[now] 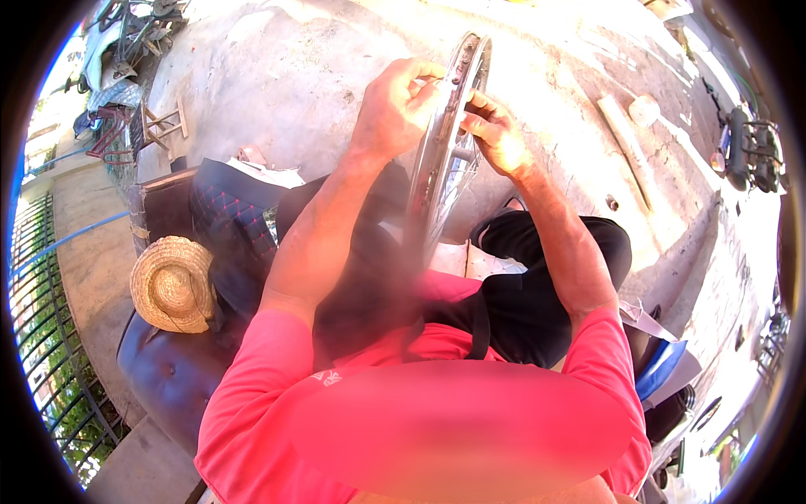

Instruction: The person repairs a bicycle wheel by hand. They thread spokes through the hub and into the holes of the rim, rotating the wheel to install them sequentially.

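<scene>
A silver bicycle wheel rim [433, 143] stands upright, edge toward me, between my two hands, with thin spokes [457, 185] on its right side. At the rim's upper left, my left hand [393, 109] is closed, thumb and forefinger pinched against the outer face; anything small between them is too bright to make out. From the other side my right hand [499, 139] grips close to the rim and spokes, thumb and fingers drawn together. The lower part of the wheel is blurred and goes down by my legs.
On my left, a straw hat [173, 284] rests on a dark padded seat [172, 370]. A small wooden stool [165, 126] stands farther off. Toward the right, a wooden-handled mallet [645, 111] and a long wooden piece [625, 147] lie on the concrete floor [294, 76].
</scene>
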Demonstrator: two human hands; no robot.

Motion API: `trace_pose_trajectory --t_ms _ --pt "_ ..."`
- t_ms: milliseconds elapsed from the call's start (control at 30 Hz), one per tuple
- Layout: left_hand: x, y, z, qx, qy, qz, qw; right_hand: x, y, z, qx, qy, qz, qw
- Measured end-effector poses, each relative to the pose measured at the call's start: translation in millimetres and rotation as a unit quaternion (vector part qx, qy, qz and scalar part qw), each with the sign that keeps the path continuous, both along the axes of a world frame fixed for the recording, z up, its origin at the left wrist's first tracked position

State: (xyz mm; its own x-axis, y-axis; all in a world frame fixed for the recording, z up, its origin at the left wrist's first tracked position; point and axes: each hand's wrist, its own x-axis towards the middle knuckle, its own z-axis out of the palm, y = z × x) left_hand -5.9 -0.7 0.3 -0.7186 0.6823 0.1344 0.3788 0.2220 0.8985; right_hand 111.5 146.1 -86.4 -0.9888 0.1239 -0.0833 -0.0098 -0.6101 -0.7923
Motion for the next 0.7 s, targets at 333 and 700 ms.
trace_pose_trajectory --t_ms 333,700 --pt "-1 -1 0 0.003 0.002 0.003 1.000 1 0 1 0.019 0.007 -0.003 1.000" --pt "1 -3 3 0.009 -0.021 0.005 1.000 -1 0 -4 0.039 0.012 0.000 0.999"
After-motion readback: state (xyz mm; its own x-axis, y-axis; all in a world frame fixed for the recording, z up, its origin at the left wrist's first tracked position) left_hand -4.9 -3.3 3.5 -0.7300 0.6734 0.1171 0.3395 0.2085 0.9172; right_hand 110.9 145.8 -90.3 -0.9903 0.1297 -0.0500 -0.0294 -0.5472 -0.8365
